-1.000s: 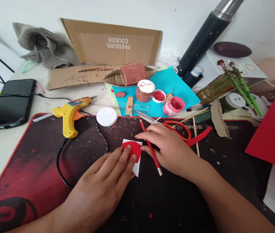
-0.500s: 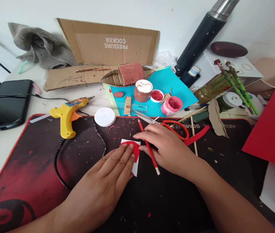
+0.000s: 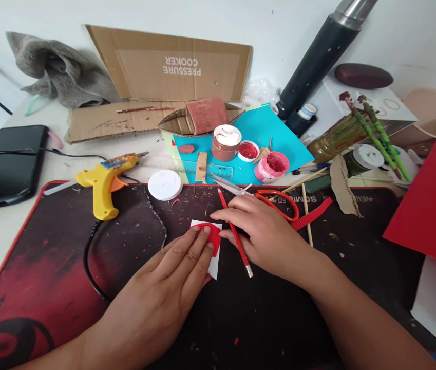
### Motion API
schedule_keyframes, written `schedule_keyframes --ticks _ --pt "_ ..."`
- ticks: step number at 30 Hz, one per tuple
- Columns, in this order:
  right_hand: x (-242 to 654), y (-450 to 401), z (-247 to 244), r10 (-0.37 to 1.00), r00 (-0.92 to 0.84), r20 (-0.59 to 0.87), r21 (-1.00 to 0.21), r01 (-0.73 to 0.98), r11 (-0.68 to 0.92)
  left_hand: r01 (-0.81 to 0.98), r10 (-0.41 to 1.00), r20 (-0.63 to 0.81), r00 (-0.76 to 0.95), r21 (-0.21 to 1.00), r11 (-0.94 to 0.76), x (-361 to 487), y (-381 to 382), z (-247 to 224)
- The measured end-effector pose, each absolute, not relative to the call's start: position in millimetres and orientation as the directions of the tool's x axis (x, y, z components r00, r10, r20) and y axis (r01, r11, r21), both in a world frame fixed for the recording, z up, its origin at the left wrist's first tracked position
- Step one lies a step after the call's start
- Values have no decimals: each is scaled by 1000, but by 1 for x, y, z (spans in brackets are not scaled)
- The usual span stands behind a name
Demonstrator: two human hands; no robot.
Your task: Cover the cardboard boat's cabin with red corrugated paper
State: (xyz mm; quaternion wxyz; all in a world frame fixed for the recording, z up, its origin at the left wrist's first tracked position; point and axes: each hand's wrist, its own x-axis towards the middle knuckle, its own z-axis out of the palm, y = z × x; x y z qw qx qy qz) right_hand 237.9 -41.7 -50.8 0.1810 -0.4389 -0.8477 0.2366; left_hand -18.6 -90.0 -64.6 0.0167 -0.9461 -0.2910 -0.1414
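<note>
My left hand (image 3: 164,282) lies flat, its outstretched fingers together and pressing on a small red paper piece (image 3: 214,239). Beneath the red piece is a white paper piece (image 3: 213,270), partly hidden by the fingers. My right hand (image 3: 250,226) has a red pencil (image 3: 241,246) between its index finger and thumb, the eraser end toward me. That hand's thumb and index fingertips are close to the papers' right edge. Orange-handled scissors (image 3: 295,208) lie just beyond my right hand, their blades pointing left.
A yellow glue gun (image 3: 104,187) and a white lid (image 3: 165,185) are at left. Behind are paint jars (image 3: 271,168), a cardboard boat shape (image 3: 179,121) and blue paper (image 3: 258,123). On the right are a red strip (image 3: 314,215), wooden sticks (image 3: 307,216) and a red sheet (image 3: 429,195).
The view has shifted slightly. Both hands, the pencil and the papers keep nearly the same positions.
</note>
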Motion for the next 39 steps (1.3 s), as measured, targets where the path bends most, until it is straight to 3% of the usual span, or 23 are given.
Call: schedule_keyframes --ticks 31,39 --pt "239 -42 -53 831 -539 138 -560 650 514 543 522 308 795 23 -840 -21 -87 -67" --pt "242 -41 -51 872 -404 278 -750 475 460 531 501 314 806 -13 -847 -19 -84 -64"
